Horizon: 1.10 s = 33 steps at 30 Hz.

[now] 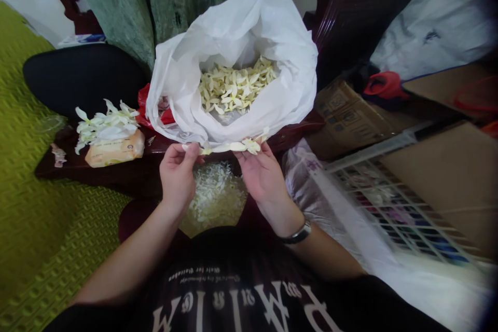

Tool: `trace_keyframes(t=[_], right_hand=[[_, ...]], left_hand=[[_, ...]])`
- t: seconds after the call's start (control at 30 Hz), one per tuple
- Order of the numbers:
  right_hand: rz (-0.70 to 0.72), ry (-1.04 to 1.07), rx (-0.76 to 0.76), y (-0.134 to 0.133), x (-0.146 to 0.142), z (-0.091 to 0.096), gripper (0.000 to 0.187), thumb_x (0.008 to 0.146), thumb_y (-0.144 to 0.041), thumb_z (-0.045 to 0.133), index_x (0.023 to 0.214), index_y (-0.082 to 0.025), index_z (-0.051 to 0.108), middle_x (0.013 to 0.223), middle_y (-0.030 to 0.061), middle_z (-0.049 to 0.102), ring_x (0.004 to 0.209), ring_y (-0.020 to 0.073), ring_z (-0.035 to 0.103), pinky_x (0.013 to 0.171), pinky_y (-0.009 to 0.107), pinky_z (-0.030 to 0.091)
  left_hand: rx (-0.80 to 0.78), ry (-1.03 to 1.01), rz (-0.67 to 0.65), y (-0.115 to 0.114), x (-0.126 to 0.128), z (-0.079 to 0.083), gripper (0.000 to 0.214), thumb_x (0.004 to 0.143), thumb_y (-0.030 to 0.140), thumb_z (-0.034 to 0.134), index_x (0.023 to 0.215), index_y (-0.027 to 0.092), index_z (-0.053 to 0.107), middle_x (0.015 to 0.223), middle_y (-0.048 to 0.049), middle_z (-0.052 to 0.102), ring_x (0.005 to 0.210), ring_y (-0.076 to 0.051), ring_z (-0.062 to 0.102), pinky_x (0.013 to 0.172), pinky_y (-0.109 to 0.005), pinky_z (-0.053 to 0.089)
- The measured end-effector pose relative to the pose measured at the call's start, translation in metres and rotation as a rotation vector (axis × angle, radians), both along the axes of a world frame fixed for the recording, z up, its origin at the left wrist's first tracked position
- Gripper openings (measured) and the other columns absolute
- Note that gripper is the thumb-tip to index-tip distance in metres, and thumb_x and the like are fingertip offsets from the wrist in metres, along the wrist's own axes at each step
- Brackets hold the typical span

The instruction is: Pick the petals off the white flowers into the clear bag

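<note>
My left hand [177,174] and my right hand [264,174] hold a thin strand of pale cream flowers [229,147] stretched between their fingertips, just below the rim of a white plastic bag [182,93]. Inside the bag lies a heap of similar cream flowers [235,85]. A looser pile of white flowers [105,127] rests to the left on a tan packet [114,150]. Below my hands, pale shredded material [213,197] lies in my lap. A wristwatch [296,233] sits on my right wrist.
The bag and packet stand on a dark wooden bench [97,176]. A black cushion [81,78] and a red plastic bag [150,106] are next to the white bag. A green mat [50,207] lies on the left; cardboard boxes [346,119] and a white wire rack [389,202] are on the right.
</note>
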State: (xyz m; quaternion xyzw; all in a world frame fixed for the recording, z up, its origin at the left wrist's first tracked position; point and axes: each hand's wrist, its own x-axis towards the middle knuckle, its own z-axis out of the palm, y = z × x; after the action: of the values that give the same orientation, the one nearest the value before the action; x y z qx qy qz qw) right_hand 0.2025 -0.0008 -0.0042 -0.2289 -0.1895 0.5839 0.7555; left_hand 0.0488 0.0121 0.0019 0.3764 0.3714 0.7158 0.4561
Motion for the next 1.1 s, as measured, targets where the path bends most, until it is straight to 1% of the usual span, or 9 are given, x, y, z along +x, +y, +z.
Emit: trace_keyframes(t=[0.13,0.2,0.3,0.4,0.53,0.6,0.7,0.9,1.1], right_hand=[[-0.098,-0.073,0.052,0.003,0.018,0.005,0.013,0.078,-0.02,0.078,0.084,-0.028,0.07,0.089,-0.0053,0.073,0.087,0.0137,0.069,0.1,0.037,0.055],[-0.127,-0.143,0.093,0.005,0.03,0.01,0.012,0.079,-0.025,0.08,0.084,-0.028,0.07,0.088,-0.005,0.073,0.085,0.0131,0.069,0.098,0.035,0.056],[-0.085,-0.3,0.108,0.004,0.039,0.016,0.015,0.078,-0.034,0.084,0.083,-0.027,0.072,0.084,-0.0043,0.072,0.079,0.013,0.067,0.088,0.031,0.057],[0.007,-0.451,0.061,0.001,0.033,0.014,0.018,0.079,-0.039,0.084,0.085,-0.026,0.073,0.08,-0.0035,0.072,0.074,0.0136,0.066,0.081,0.03,0.057],[0.063,-0.621,0.048,-0.005,0.017,0.006,0.018,0.08,-0.04,0.083,0.088,-0.026,0.074,0.084,-0.0024,0.074,0.078,0.0148,0.066,0.079,0.029,0.055],[0.099,-0.698,0.064,-0.008,0.012,0.004,0.02,0.08,-0.041,0.082,0.089,-0.026,0.073,0.085,-0.0018,0.074,0.079,0.0155,0.066,0.077,0.029,0.054],[0.133,-0.77,0.062,-0.012,0.008,0.002,0.023,0.08,-0.044,0.082,0.089,-0.025,0.074,0.084,-0.0003,0.074,0.079,0.017,0.066,0.075,0.03,0.054],[0.152,-0.77,0.022,-0.016,0.005,-0.003,0.024,0.08,-0.047,0.081,0.088,-0.025,0.074,0.082,-0.0002,0.073,0.076,0.017,0.065,0.072,0.03,0.053],[0.16,-0.534,-0.018,-0.017,-0.005,-0.004,0.019,0.074,-0.039,0.087,0.084,-0.026,0.076,0.08,-0.0027,0.075,0.075,0.0142,0.065,0.076,0.029,0.054]], left_hand=[[0.005,-0.067,0.112,0.01,-0.009,0.002,0.04,0.071,0.041,0.089,0.074,0.019,0.056,0.064,0.0056,0.063,0.053,-0.009,0.059,0.053,-0.022,0.05],[-0.013,-0.042,0.119,0.015,-0.019,0.002,0.041,0.069,0.042,0.09,0.075,0.019,0.057,0.063,0.006,0.062,0.052,-0.009,0.058,0.053,-0.022,0.051],[-0.059,0.127,-0.021,0.016,-0.033,0.004,0.038,0.067,0.039,0.092,0.081,0.018,0.064,0.068,0.003,0.067,0.057,-0.009,0.061,0.058,-0.021,0.052],[-0.056,0.323,-0.183,0.011,-0.037,0.012,0.038,0.071,0.039,0.09,0.097,0.018,0.072,0.087,-0.003,0.073,0.076,-0.013,0.067,0.071,-0.023,0.055],[0.101,0.608,-0.288,-0.001,-0.024,0.03,0.034,0.083,0.045,0.079,0.108,0.022,0.078,0.11,-0.0088,0.071,0.098,-0.019,0.066,0.083,-0.029,0.054],[0.149,0.698,-0.344,-0.005,-0.013,0.035,0.03,0.083,0.042,0.079,0.105,0.022,0.081,0.11,-0.0094,0.07,0.102,-0.021,0.065,0.086,-0.032,0.053],[0.168,0.671,-0.364,-0.008,-0.001,0.033,0.018,0.084,0.034,0.08,0.098,0.024,0.083,0.103,-0.0077,0.07,0.1,-0.021,0.065,0.091,-0.034,0.052],[0.175,0.558,-0.279,-0.012,0.003,0.026,0.005,0.079,0.027,0.085,0.083,0.026,0.084,0.086,-0.0039,0.069,0.084,-0.017,0.064,0.08,-0.03,0.051],[0.141,0.535,-0.275,-0.012,0.002,0.025,0.006,0.078,0.029,0.085,0.08,0.024,0.083,0.084,-0.0027,0.07,0.083,-0.016,0.064,0.082,-0.029,0.05]])
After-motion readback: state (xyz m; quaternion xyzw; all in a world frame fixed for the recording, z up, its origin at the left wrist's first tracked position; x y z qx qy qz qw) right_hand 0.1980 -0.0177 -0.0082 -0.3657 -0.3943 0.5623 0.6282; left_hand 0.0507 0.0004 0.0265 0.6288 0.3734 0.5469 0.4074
